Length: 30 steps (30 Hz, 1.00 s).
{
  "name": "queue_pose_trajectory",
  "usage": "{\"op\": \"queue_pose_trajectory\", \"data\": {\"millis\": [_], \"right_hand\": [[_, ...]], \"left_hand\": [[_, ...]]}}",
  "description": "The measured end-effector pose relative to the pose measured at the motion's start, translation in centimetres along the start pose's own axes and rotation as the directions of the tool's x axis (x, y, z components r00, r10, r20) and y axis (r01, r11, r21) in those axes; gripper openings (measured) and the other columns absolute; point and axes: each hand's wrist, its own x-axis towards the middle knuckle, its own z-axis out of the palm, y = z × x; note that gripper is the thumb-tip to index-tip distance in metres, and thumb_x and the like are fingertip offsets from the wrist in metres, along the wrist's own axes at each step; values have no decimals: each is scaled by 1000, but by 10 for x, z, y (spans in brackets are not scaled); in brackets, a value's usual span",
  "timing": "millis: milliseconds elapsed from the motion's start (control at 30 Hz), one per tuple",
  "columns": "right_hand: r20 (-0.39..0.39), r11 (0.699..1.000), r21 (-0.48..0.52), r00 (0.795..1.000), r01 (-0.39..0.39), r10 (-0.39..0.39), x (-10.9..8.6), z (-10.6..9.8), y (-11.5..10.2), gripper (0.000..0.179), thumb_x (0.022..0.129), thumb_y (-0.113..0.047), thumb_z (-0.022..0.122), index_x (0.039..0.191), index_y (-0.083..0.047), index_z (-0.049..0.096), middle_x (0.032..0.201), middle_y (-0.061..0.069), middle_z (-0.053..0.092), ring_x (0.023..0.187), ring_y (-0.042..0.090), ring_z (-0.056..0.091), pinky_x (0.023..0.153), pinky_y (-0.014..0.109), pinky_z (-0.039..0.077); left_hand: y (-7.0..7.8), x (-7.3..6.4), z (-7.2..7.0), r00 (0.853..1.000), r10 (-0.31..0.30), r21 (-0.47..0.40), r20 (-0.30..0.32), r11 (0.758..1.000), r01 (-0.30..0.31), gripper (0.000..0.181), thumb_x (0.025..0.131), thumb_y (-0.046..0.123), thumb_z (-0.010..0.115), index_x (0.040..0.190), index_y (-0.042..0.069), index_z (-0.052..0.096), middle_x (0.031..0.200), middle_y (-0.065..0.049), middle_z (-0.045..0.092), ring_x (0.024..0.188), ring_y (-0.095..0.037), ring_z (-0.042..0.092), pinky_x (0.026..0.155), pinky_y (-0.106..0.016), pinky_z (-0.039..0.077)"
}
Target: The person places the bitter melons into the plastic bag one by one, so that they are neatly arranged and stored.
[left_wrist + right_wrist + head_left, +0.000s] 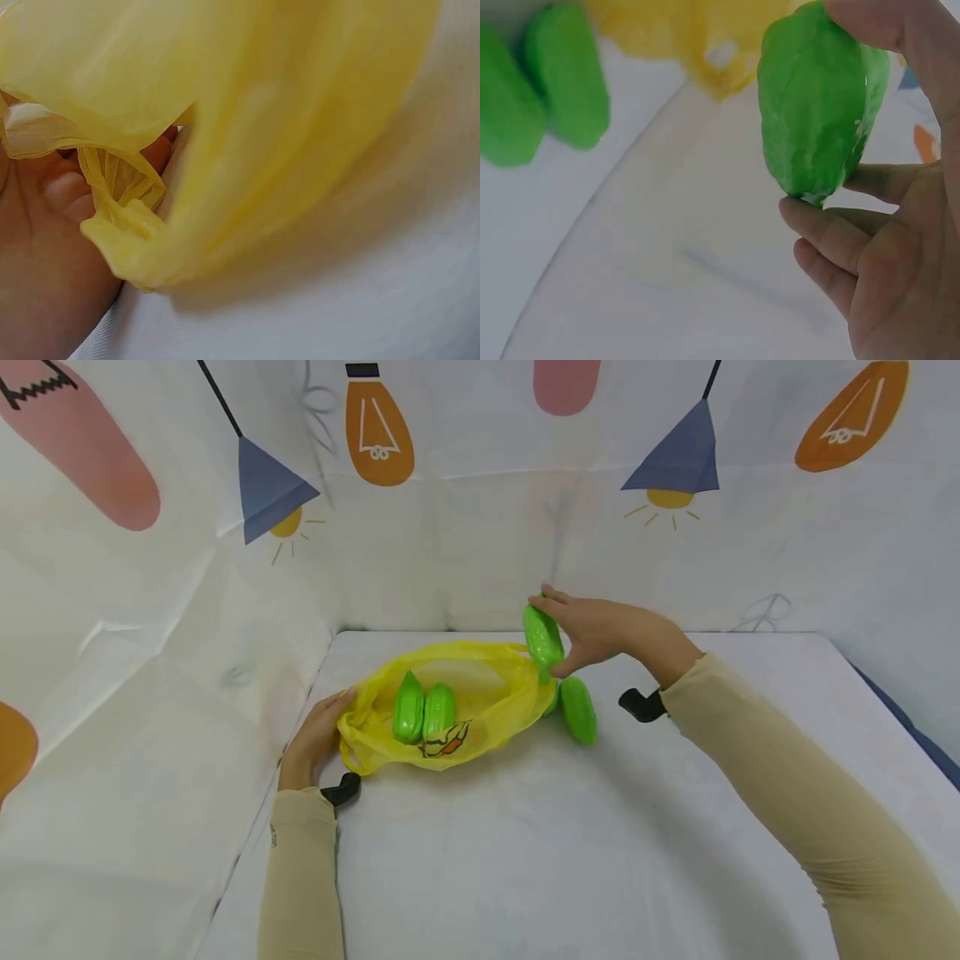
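My right hand pinches a glossy, lumpy green toy vegetable between thumb and fingers, above the right end of a yellow plastic bag. In the right wrist view the held toy vegetable has its narrow end against the fingers. At the bag's left end, my left hand holds the rim, and the left wrist view shows gathered yellow plastic by the palm. Two similar green toy vegetables lie side by side in the bag. Another lies on the table at its right, beside one mostly hidden.
The bag lies on a white-covered table. A white cloth printed with lamps hangs behind and at the left. Black wrist cameras stick out from both sleeves.
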Motion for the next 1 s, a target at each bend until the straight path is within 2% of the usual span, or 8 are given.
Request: {"op": "queue_pose_trajectory", "data": {"millis": [200, 333, 533, 700, 867, 1000], "right_hand": [[24, 999, -14, 998, 50, -50, 18, 2, -28, 110, 82, -44, 76, 158, -11, 4, 163, 16, -8, 136, 37, 42, 111, 50, 36], [27, 996, -4, 996, 89, -89, 25, 7, -42, 111, 81, -45, 76, 158, -11, 4, 164, 14, -8, 135, 35, 44, 112, 48, 36], [10, 978, 63, 980, 198, -199, 29, 13, -66, 109, 81, -44, 76, 158, -13, 6, 164, 11, -5, 145, 32, 31, 116, 45, 31], [58, 953, 119, 957, 277, -285, 34, 25, -84, 106, 82, -44, 74, 158, -13, 7, 165, 12, -2, 149, 30, 21, 119, 45, 26], [118, 955, 86, 949, 283, -292, 47, 40, -91, 106, 82, -47, 73, 158, -14, 6, 164, 14, 1, 147, 29, 26, 118, 42, 28], [142, 969, 59, 959, 238, -244, 61, 50, -87, 106, 83, -48, 72, 158, -14, 6, 164, 14, 1, 146, 30, 28, 118, 42, 28]], "left_hand": [[-21, 13, -9, 1000, 18, 0, -15, 1000, -18, 68, 103, 47, 42, 149, -3, 34, 114, 15, 55, 104, 1, 53, 90, -12, 44], [-21, 14, -9, 1000, 20, 0, -17, 1000, -20, 70, 102, 49, 44, 148, -3, 35, 116, 14, 54, 105, 1, 52, 90, -12, 44], [-20, 15, -10, 1000, 20, -4, -6, 1000, -20, 66, 104, 44, 42, 148, -4, 34, 111, 16, 55, 102, 1, 52, 88, -12, 44], [-20, 16, -10, 1000, 24, -20, -10, 1000, -24, 58, 105, 41, 42, 144, -2, 40, 107, 14, 57, 97, 0, 55, 85, -14, 47], [-20, 16, -9, 1000, 20, 0, -10, 1000, -20, 65, 103, 46, 42, 146, -3, 38, 112, 15, 55, 101, 0, 53, 88, -13, 45], [-21, 16, -7, 1000, 16, -4, -10, 1000, -16, 71, 102, 49, 44, 147, -4, 35, 115, 14, 54, 105, 0, 52, 90, -12, 44]]}}
